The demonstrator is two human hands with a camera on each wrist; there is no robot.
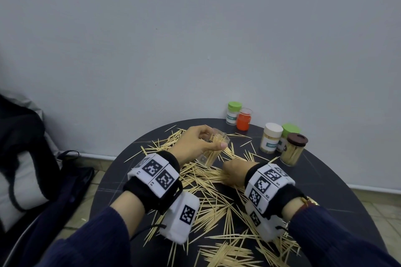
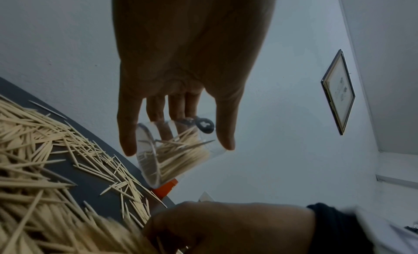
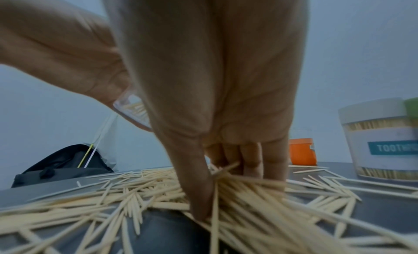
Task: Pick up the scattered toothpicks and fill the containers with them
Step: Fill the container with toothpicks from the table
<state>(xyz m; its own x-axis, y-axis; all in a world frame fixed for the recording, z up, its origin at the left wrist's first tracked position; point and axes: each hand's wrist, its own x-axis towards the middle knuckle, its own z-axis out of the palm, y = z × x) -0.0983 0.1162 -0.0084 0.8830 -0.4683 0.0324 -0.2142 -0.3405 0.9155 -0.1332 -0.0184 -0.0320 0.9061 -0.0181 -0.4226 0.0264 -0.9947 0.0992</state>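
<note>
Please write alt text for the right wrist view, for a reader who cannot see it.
The right hand pinches a bunch of toothpicks from the pile on the dark table. Behind stand a labelled toothpick jar and an orange container.

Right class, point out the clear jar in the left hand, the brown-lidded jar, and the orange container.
clear jar (image 1: 213, 150): head view, its see-through side wall.
brown-lidded jar (image 1: 292, 152): head view, its toothpick-filled body.
orange container (image 1: 244, 121): head view, its orange front.
</note>
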